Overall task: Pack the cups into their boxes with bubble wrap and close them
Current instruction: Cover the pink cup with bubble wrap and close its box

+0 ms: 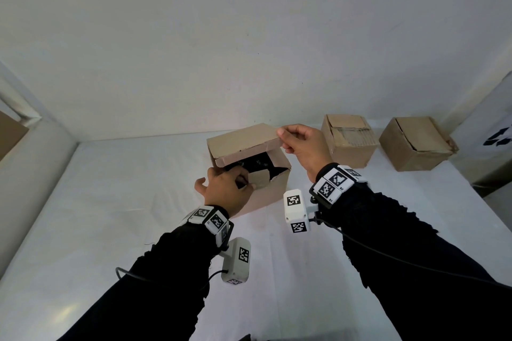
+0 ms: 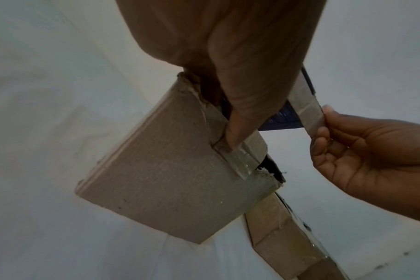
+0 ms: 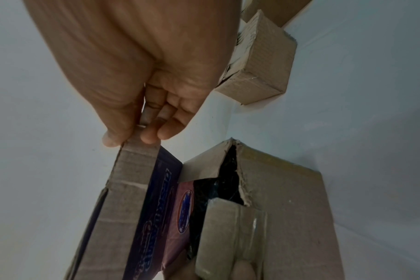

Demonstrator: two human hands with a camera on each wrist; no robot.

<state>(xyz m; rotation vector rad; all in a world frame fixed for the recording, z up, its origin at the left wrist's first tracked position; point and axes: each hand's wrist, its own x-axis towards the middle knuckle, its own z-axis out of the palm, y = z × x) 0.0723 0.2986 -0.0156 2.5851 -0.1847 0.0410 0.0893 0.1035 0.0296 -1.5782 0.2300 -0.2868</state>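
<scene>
My right hand (image 1: 302, 147) pinches the box (image 1: 274, 188) lid flap (image 1: 243, 140), raised; my left hand (image 1: 224, 188) grips the front side flap (image 1: 260, 178), fingers curled.

- A plain brown cardboard box (image 1: 273, 188) is seen on a white table covering (image 1: 110, 202); its lifted lid flap (image 3: 122, 189) is printed on the inside in dark blue with pale lettering.
- A pink panel bearing a red-rimmed blue oval emblem (image 3: 185, 212) is shown inside the box, beside glossy black wrapping (image 3: 224, 181).
- Two further boxes (image 1: 350, 141), (image 1: 415, 144) are rendered in the same brown, the nearer one's top scuffed paler.
- Black sleeves (image 1: 388, 230) are worn, with white wrist units (image 1: 296, 210) patterned in black-and-white square markers.
- The wall (image 1: 249, 36) is shown off-white.
</scene>
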